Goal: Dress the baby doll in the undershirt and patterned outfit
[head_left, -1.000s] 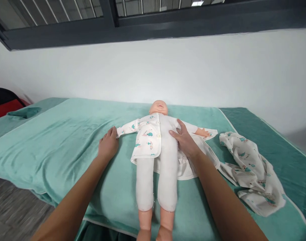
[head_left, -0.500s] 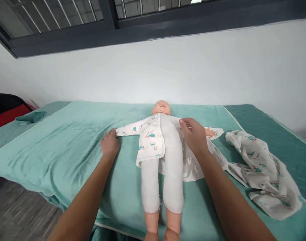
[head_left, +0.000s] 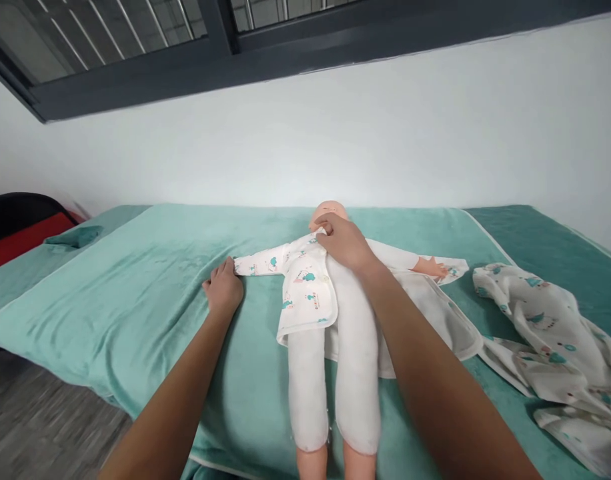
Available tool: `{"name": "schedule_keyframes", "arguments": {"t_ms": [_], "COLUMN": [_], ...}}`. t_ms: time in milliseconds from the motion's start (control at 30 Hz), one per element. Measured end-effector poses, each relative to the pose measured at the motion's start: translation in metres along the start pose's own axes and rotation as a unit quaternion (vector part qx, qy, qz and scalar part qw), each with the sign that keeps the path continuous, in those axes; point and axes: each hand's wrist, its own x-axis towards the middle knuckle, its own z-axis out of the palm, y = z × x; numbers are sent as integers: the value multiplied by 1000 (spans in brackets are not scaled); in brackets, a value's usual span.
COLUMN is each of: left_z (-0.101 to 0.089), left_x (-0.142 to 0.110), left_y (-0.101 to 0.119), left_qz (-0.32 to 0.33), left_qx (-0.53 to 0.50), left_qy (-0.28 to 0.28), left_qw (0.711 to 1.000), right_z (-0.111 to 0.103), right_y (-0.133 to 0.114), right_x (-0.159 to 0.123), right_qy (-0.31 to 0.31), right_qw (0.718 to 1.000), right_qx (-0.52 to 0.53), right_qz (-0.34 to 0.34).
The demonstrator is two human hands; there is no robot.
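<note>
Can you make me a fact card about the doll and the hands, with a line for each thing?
Doll: baby doll, lying on its back
Shirt: printed baby shirt, one sleeve on, front open
Other arm: not in its sleeve; doll's hand lies over the loose sleeve
Left hand: at the worn sleeve's cuff; grip hidden
Right hand: appears to pinch the shirt's collar
Underneath: green blanket
Far right: crumpled printed cloth

soft light; blurry floor (head_left: 50, 420)
</note>
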Motion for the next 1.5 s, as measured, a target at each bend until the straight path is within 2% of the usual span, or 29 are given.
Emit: {"name": "schedule_keyframes", "arguments": {"t_ms": [133,300,400,467,500,533,633,667,733,800,933,1067,1200,1300,1400,1500], "left_z": [0,-1,-5,-9,-11,-14,-23,-26,-30,-32,-26,-22,-25,-26,-23,-19], "left_x": [1,-8,-29,-53,-69,-86,-139,-153,-173,-181,-178,-175,-182,-187,-188,-183], "left_y": [0,-3,-3,0,3,5,13,15,17,20,30,34,26,20,21,29], "left_qz": [2,18,41,71,88,103,147,153,151,136,101,104,153,186,209,261], "left_qx": [-7,-48,-105,-163,-200,-244,-375,-408,-456,-479,-465,-446,-446,-456,-401,-339], "left_qy": [2,10,72,128,139,121,-55,-93,-138,-147,-109,-58,-12,33,51,109], "left_qw": [1000,999,991,976,966,957,914,895,866,855,873,887,882,869,890,897], "right_z": [-2,-3,-4,-4,-3,-3,-3,-3,-4,-4,-5,-7,-10,-11,-12,-12], "right_y": [10,10,10,12,13,14,16,16,16,15,15,16,18,18,17,16], "right_x": [-6,-12,-15,-15,-15,-15,-15,-15,-16,-17,-17,-17,-18,-19,-20,-20], "right_qy": [66,58,59,56,54,54,60,61,61,60,55,42,19,35,48,43], "right_qw": [991,992,992,992,991,991,992,993,993,994,995,994,989,979,971,971], "right_qx": [118,114,109,116,119,119,107,103,98,95,88,103,149,203,232,231], "right_qz": [23,15,8,1,-3,-6,-8,-8,-7,-7,7,10,9,14,23,34]}}
